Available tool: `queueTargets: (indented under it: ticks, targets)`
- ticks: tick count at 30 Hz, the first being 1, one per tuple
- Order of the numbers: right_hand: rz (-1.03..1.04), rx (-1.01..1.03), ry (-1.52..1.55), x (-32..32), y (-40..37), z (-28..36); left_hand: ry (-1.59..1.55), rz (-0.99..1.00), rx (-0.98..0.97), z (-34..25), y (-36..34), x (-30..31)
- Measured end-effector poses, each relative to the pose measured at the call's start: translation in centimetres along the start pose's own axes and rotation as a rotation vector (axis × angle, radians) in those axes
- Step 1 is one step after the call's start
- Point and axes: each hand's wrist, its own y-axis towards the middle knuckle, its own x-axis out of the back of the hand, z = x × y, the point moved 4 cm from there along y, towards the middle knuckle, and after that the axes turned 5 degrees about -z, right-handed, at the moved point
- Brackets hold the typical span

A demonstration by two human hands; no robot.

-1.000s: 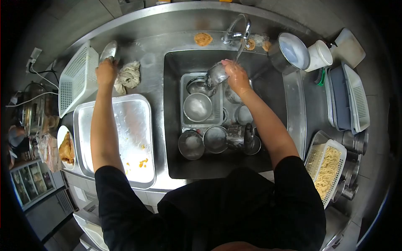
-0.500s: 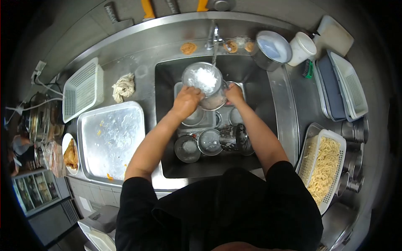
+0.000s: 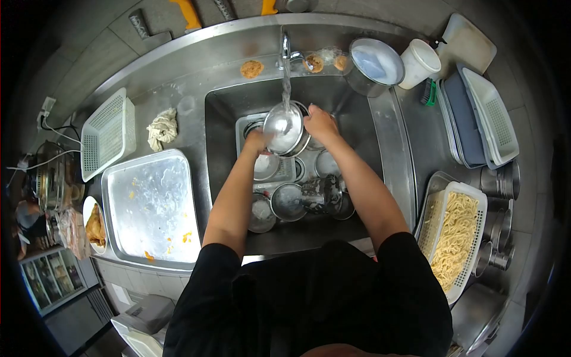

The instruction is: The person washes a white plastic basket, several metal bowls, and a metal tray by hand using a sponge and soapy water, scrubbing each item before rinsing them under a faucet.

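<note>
Over the sink, a round metal pot is tilted under the running tap, and the stream lands inside it. A second round metal rim shows just behind its right side. My right hand is closed on the right edge of the pot. My left hand is at the pot's left side, its fingers smeared by motion. Below, several metal containers lie in the sink, among them a round one and a dark, spotted cylinder.
On the left are a soiled metal tray, a crumpled cloth and a white basket. A soapy metal bucket and a white tub stand back right. A basket of noodles sits on the right.
The white foam in the pot is largely gone, with water now pouring straight into it. My left hand has moved lower on its side; my right hand is higher on its edge.
</note>
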Motion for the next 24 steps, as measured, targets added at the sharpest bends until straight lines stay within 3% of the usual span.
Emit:
queueTargets:
  ticks: [1,3,5,6,7,8,9,10,11,12,13,14,15,16,17,18,19,20,24]
  targets:
    - [-0.201,0.228,-0.145,1.1,-0.3,2.1,-0.224,0.007,0.051,-0.3,0.4,0.0]
    - [-0.167,0.211,-0.107,1.9,-0.3,3.0,-0.251,-0.005,0.049,-1.3,1.3,0.1]
    - [-0.426,0.466,-0.038,3.3,-0.5,3.7,-0.641,0.052,-0.026,-2.7,2.2,-0.5]
    - [-0.523,0.491,-0.023,3.7,-0.4,3.4,-0.644,0.058,-0.024,-3.9,1.9,-0.6]
    - [-0.522,0.488,-0.029,3.8,-0.1,2.7,-0.382,-0.047,-0.098,-6.0,0.7,0.2]
    - [-0.521,0.349,-0.037,3.9,0.3,1.3,-0.118,-0.151,-0.170,-7.8,-0.1,0.9]
    - [-0.519,0.212,-0.043,3.7,0.8,-0.2,-0.119,-0.150,-0.167,-8.7,-0.1,1.1]
    - [-0.435,0.039,-0.106,2.9,1.6,-2.3,0.158,-0.226,-0.292,-10.1,0.0,1.5]
    - [-0.434,0.039,-0.105,1.8,1.8,-4.2,0.439,-0.300,-0.416,-11.3,0.0,1.6]
    - [-0.234,-0.208,0.165,-0.2,2.1,-7.1,0.439,-0.300,-0.414,-11.8,0.1,1.5]
    - [-0.024,-0.451,0.433,-1.9,1.8,-8.4,0.596,-0.367,-0.576,-12.8,-0.2,1.2]
    - [-0.017,-0.451,0.434,-3.0,1.4,-8.9,0.756,-0.433,-0.735,-13.5,-0.7,0.7]
    - [0.118,-0.529,0.550,-4.5,0.0,-8.9,0.760,-0.436,-0.728,-13.8,-1.1,0.5]
    - [0.255,-0.605,0.664,-5.8,-1.2,-8.6,0.877,-0.353,-0.813,-14.3,-1.6,-0.3]
    - [0.265,-0.602,0.665,-6.4,-1.6,-8.1,0.993,-0.264,-0.896,-14.7,-2.3,-0.9]
    - [0.304,-0.634,0.715,-6.9,-2.2,-7.6,0.995,-0.266,-0.887,-15.0,-3.0,-1.0]
    - [0.341,-0.669,0.764,-7.3,-2.6,-7.4,1.011,-0.252,-1.019,-15.4,-4.3,-1.6]
    - [0.550,-0.687,0.798,-8.3,-2.1,-7.9,1.023,-0.237,-1.156,-15.6,-5.4,-2.1]
    - [0.619,-0.694,0.772,-8.0,-1.3,-7.4,0.965,-0.219,-1.220,-15.1,-6.1,-2.1]
